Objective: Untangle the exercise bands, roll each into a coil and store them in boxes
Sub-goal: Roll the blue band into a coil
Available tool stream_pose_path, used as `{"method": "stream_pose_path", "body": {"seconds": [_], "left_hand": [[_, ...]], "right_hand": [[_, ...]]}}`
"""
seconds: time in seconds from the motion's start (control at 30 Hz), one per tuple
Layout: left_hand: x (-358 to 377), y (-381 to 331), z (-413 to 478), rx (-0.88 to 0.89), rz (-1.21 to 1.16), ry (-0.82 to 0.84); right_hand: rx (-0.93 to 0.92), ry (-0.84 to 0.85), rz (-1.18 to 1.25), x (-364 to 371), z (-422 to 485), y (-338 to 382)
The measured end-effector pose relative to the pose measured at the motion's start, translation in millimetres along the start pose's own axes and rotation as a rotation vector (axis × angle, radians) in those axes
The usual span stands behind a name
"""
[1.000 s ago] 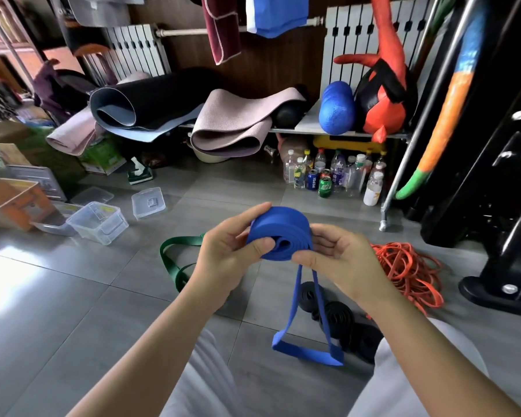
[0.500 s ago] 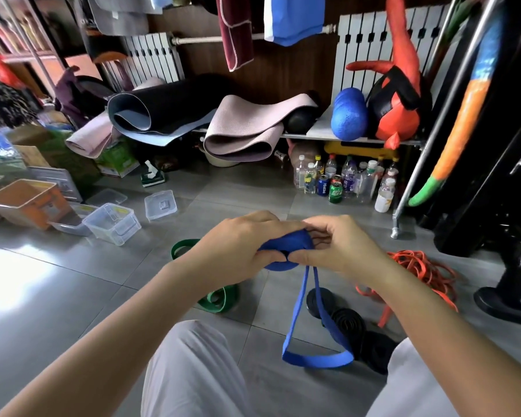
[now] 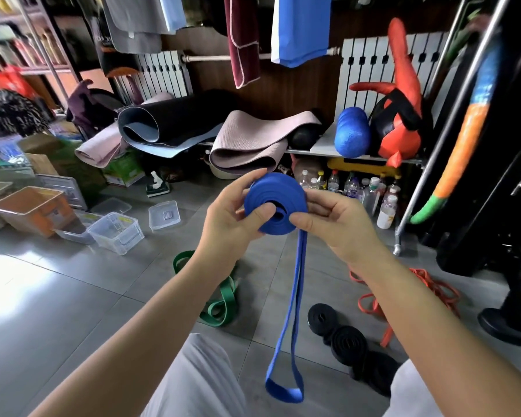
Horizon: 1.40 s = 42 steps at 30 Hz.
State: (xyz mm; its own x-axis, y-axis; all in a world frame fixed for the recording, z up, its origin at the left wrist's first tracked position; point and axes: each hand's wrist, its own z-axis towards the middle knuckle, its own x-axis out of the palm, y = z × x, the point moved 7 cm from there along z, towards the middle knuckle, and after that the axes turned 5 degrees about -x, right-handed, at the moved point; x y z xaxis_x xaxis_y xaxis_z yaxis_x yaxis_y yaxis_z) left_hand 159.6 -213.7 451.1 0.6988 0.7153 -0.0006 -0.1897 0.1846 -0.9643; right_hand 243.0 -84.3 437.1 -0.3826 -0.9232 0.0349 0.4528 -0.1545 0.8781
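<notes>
I hold a partly rolled blue band (image 3: pixel 275 203) in front of me, its coil face toward the camera. My left hand (image 3: pixel 229 224) grips the coil's left side, thumb on its face. My right hand (image 3: pixel 340 224) pinches the right side, thumb near the centre hole. The band's loose tail hangs down as a long loop between my knees. On the floor lie a green band (image 3: pixel 220 299), an orange band tangle (image 3: pixel 403 296) and three black coiled bands (image 3: pixel 348 341).
Clear plastic boxes (image 3: pixel 116 233) and loose lids (image 3: pixel 164 215) sit on the grey tile floor at left, beside an orange-bottomed bin (image 3: pixel 32 209). Behind are rolled yoga mats (image 3: pixel 244 145), bottles (image 3: pixel 358 188) under a shelf, and a black rack (image 3: pixel 509 176) at right.
The coil was turned edge-on and covered by both hands half a second ago; now it is lifted with its flat face toward me. The hanging tail looks shorter than a second ago.
</notes>
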Motion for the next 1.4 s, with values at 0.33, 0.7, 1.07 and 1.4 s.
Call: {"method": "stream_pose_path", "body": {"seconds": [0.33,0.7,1.07,1.4], "left_hand": [[8,-31,3,0.269,0.903,0.253],[-7,-8,0,0.078,0.416,-0.001],[15,-6,-5,0.137,0.947,0.130],[27,-1,-8,0.155,1.024,0.352]], "right_hand": [[0.054,0.068,-0.081,1,-3,-13],[0.101,-0.041,-0.026,-3,-24,-32],[0.144,-0.010,-0.167,-25,-23,-25],[0.172,0.113,-0.225,-12,-31,-20]]}}
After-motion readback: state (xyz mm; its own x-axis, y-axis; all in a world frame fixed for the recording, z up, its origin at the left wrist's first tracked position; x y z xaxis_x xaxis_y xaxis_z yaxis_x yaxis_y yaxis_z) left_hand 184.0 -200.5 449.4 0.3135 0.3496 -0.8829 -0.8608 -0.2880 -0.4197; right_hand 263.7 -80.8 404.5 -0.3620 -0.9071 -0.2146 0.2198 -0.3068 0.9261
